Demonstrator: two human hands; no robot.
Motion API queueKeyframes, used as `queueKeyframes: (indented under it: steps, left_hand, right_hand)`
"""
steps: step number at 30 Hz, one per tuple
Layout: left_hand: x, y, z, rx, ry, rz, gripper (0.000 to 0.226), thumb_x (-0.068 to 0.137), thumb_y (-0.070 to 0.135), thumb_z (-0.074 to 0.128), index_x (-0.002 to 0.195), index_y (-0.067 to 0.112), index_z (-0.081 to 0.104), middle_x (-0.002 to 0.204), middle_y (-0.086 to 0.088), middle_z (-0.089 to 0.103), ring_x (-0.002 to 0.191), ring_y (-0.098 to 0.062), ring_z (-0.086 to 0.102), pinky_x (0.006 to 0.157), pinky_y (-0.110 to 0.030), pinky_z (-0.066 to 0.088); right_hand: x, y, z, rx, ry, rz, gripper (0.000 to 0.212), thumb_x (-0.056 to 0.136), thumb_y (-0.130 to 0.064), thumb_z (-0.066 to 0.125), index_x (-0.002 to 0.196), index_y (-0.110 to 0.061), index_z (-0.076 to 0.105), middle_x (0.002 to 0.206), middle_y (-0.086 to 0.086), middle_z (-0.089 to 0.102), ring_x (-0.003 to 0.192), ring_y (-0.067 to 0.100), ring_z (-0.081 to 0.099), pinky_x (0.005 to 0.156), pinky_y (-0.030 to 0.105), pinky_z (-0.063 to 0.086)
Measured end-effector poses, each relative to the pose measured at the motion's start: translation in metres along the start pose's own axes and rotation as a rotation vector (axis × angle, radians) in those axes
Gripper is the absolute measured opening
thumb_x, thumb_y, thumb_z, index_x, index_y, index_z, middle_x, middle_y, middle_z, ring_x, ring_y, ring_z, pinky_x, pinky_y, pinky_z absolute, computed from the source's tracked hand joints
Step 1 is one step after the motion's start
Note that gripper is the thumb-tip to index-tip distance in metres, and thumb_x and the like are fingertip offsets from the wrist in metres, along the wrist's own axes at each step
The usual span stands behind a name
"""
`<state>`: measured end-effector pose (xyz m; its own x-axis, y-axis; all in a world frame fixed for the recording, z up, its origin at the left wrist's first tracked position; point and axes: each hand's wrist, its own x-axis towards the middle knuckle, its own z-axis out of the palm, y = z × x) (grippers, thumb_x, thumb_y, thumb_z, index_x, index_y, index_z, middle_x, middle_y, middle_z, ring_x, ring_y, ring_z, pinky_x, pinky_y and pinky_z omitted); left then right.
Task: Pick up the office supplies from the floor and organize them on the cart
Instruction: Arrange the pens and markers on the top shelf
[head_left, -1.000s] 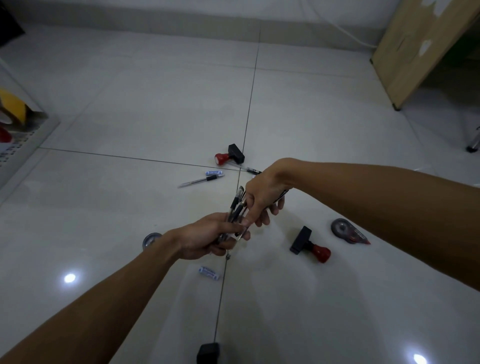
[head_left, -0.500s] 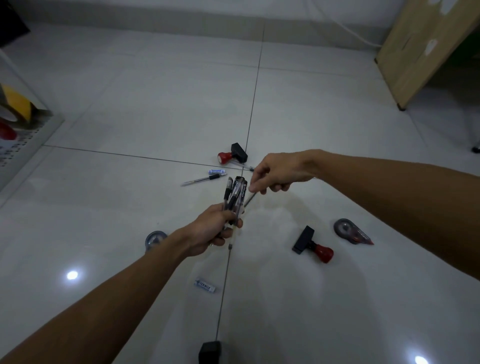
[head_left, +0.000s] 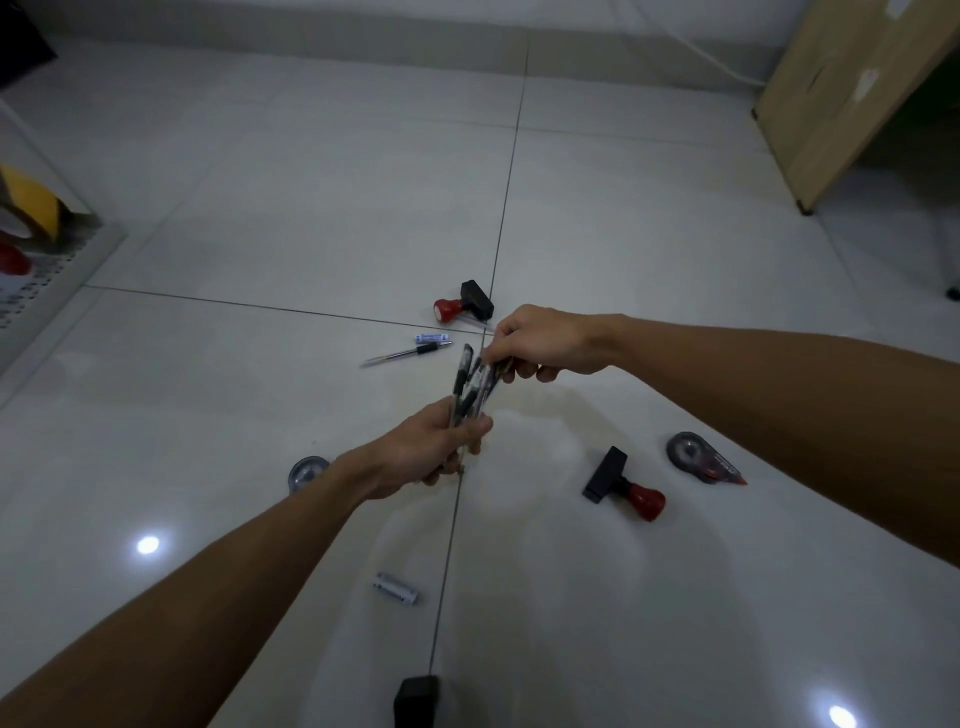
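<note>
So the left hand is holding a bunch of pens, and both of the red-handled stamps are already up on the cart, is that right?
Not quite. The left hand does grip the bunch of pens, but the head view shows both red-handled stamps still on the floor: one beyond the hands, the other to their right.

Open tiled floor (head_left: 322, 197) runs unobstructed from 10 to 1 o'clock of the two hands, bounded at 9 o'clock by the cart edge (head_left: 57, 270) and at 2 o'clock by a leaning wooden board (head_left: 841, 88). Obstacles near the right hand (head_left: 545, 343) are a red-handled stamp (head_left: 462, 304), a loose pen (head_left: 408, 354) and a small tube (head_left: 432, 338), all at 11 o'clock. Around the left hand (head_left: 426, 447), a tape roll (head_left: 307, 472) lies at 9 o'clock, a second stamp (head_left: 623, 486) and a correction tape (head_left: 704, 457) at 3 o'clock, a small cylinder (head_left: 395, 588) and a black block (head_left: 415, 699) at 6 o'clock.
</note>
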<state>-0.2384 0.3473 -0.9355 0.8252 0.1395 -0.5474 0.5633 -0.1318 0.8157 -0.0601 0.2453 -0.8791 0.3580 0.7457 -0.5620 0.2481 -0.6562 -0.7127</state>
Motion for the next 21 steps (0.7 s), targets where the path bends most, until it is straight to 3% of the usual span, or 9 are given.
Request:
queueKeyframes:
  steps: [3, 6, 9, 12, 16, 21]
  left_hand:
    - [0.000, -0.001, 0.001, 0.089, -0.026, -0.019, 0.023, 0.102, 0.043, 0.045, 0.102, 0.020, 0.046, 0.083, 0.001, 0.056, 0.065, -0.014, 0.043, 0.052, -0.025, 0.040]
    - [0.002, 0.002, 0.004, 0.005, 0.019, 0.001, 0.019, 0.103, 0.038, 0.044, 0.101, 0.018, 0.046, 0.081, -0.001, 0.056, 0.071, -0.015, 0.050, 0.058, -0.027, 0.045]
    - [0.006, 0.006, 0.005, -0.171, 0.079, 0.055, 0.013, 0.103, 0.027, 0.047, 0.102, 0.014, 0.050, 0.080, -0.004, 0.056, 0.077, -0.016, 0.060, 0.070, -0.029, 0.053]
    - [0.008, 0.009, 0.004, -0.254, 0.097, 0.108, 0.007, 0.102, 0.017, 0.049, 0.102, 0.010, 0.050, 0.077, -0.006, 0.055, 0.069, -0.016, 0.060, 0.065, -0.029, 0.052]
    - [0.009, 0.014, 0.007, -0.279, 0.066, 0.121, 0.010, 0.102, 0.013, 0.049, 0.110, 0.007, 0.050, 0.076, -0.006, 0.053, 0.059, -0.015, 0.053, 0.056, -0.030, 0.047]
    - [0.013, 0.028, -0.001, -0.272, 0.109, 0.139, 0.011, 0.100, 0.020, 0.055, 0.098, 0.011, 0.049, 0.069, -0.003, 0.051, 0.053, -0.013, 0.051, 0.054, -0.028, 0.049]
  right_hand:
    - [0.001, 0.000, 0.002, 0.050, 0.021, 0.012, 0.014, 0.094, -0.015, 0.052, 0.083, -0.007, 0.051, 0.077, 0.011, 0.055, 0.052, 0.012, 0.037, 0.045, 0.024, 0.027]
    - [0.003, -0.002, 0.003, 0.100, 0.076, 0.001, 0.006, 0.094, -0.010, 0.049, 0.088, -0.009, 0.050, 0.078, 0.010, 0.046, 0.054, 0.012, 0.037, 0.045, 0.024, 0.029]
    - [0.007, -0.007, 0.008, 0.114, 0.208, -0.007, 0.013, 0.096, -0.008, 0.044, 0.095, -0.007, 0.057, 0.083, 0.011, 0.050, 0.061, 0.015, 0.044, 0.049, 0.025, 0.038]
    - [0.009, -0.011, 0.016, 0.108, 0.275, -0.027, 0.022, 0.102, -0.023, 0.042, 0.092, -0.009, 0.055, 0.085, 0.010, 0.053, 0.070, 0.018, 0.049, 0.056, 0.027, 0.041]
    - [0.012, -0.013, 0.023, 0.095, 0.245, -0.048, 0.031, 0.104, -0.042, 0.039, 0.094, -0.014, 0.048, 0.090, 0.008, 0.048, 0.081, 0.021, 0.043, 0.067, 0.031, 0.037]
    - [0.018, -0.019, 0.023, 0.202, 0.278, -0.111, 0.040, 0.095, -0.050, 0.057, 0.092, -0.011, 0.051, 0.088, 0.009, 0.050, 0.081, 0.021, 0.053, 0.074, 0.033, 0.047]
